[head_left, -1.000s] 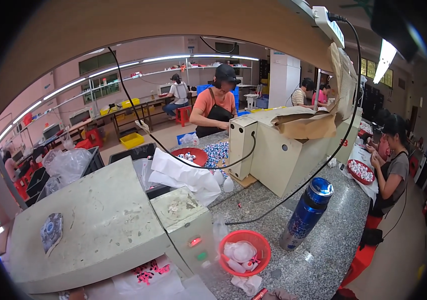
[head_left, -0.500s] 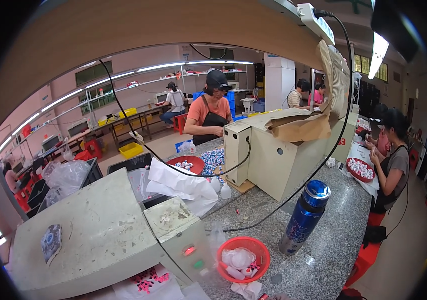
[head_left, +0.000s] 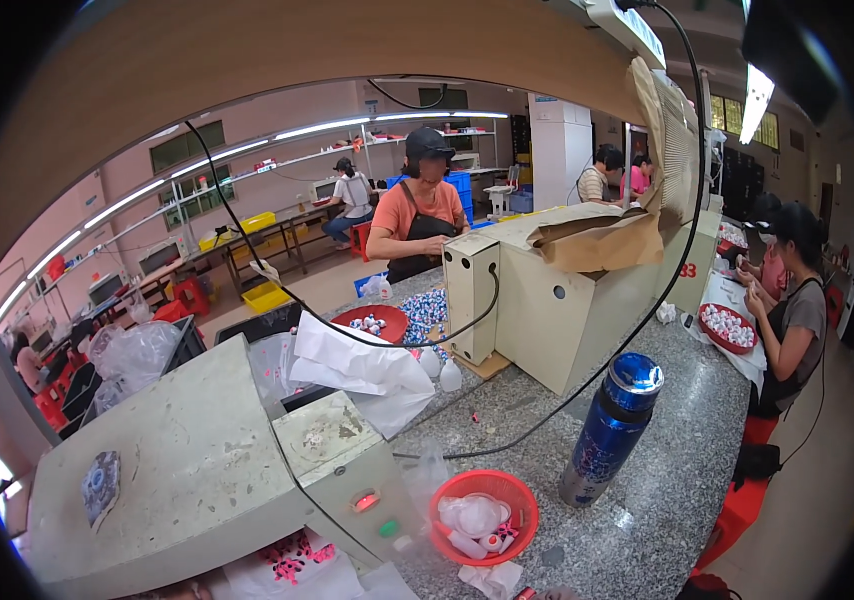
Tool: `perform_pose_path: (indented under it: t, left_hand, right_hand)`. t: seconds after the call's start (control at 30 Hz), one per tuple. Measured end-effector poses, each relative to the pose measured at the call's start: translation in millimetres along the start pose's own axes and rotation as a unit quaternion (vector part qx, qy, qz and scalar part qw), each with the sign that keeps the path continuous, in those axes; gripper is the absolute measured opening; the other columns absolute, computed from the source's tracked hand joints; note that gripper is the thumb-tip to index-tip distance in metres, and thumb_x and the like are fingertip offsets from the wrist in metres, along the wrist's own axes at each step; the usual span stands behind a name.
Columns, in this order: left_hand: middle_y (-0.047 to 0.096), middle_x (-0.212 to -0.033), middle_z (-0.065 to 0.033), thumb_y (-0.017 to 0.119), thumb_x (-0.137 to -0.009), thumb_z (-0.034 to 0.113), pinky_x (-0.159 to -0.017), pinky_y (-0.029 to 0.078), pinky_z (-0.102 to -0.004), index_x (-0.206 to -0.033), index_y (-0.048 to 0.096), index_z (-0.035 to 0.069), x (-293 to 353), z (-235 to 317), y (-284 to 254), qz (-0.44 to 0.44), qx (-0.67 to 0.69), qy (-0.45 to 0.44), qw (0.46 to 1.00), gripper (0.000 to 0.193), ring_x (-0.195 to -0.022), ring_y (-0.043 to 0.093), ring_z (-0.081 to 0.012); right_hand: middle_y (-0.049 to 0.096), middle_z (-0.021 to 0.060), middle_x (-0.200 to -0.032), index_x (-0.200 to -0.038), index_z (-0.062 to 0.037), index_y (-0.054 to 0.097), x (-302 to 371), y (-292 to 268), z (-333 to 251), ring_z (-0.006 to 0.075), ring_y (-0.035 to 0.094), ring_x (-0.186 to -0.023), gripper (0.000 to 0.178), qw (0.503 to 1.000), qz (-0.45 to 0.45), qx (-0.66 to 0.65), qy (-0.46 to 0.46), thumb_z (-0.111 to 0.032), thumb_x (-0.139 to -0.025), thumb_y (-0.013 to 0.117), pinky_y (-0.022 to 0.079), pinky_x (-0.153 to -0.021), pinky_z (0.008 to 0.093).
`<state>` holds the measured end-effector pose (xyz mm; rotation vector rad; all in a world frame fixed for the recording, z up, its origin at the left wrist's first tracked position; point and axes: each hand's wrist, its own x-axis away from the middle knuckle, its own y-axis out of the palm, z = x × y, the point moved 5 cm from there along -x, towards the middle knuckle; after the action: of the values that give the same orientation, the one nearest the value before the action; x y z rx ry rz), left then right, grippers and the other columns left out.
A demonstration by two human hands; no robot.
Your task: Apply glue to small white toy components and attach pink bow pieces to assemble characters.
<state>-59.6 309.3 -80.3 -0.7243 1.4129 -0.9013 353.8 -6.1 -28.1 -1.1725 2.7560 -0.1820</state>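
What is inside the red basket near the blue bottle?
The red basket holds a crumpled whitish bundle, white pieces and small pink bits. Whatever lies beneath them is covered.

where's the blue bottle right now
In the head view, the blue bottle stands right of centre on the speckled counter, to the right of the nearest red basket.

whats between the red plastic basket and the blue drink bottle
Just bare speckled countertop lies between the red basket and the blue drink bottle in the head view.
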Motion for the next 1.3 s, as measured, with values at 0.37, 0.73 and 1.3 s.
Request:
perform_pose_path:
  t: [0.37, 0.73, 1.3]
  left_hand:
    - [0.053, -0.103, -0.0247, 0.049, -0.080, 0.014, -0.089, 0.035, -0.0470, -0.099, 0.055, -0.005, 114, 88, -93, -0.064, -0.037, 0.073, 0.995, 0.028, -0.098, 0.046, -0.0402]
    - [0.038, -0.123, -0.0266, 0.058, -0.076, 0.026, -0.096, 0.028, -0.0502, -0.120, 0.045, 0.002, 123, 160, -109, -0.143, 0.084, 0.248, 0.954, 0.052, -0.115, 0.034, -0.0447]
    - [0.048, -0.110, -0.0246, 0.060, -0.073, 0.018, -0.090, 0.035, -0.0472, -0.113, 0.051, 0.005, 99, 147, -70, -0.133, 0.120, 0.143, 0.973, 0.043, -0.103, 0.043, -0.0394]
  right_hand:
    - [0.059, 0.0084, -0.092, -0.097, -0.0038, 0.057, -1, -1, -12, 0.0192, 0.055, -0.085, 0.032, 0.996, -0.053, -0.016, 0.066, -0.012, -0.068, 0.067, 0.044, -0.077, 0.0319]
    - [0.059, 0.0064, -0.091, -0.097, -0.0046, 0.057, 3, 4, 0, 0.0176, 0.055, -0.083, 0.031, 0.996, -0.033, -0.067, 0.042, -0.011, -0.069, 0.067, 0.045, -0.074, 0.0306]
    - [0.059, 0.0068, -0.092, -0.099, -0.0037, 0.056, 4, 5, 1, 0.0169, 0.055, -0.083, 0.032, 0.994, -0.034, -0.080, 0.061, -0.012, -0.070, 0.067, 0.045, -0.074, 0.0301]
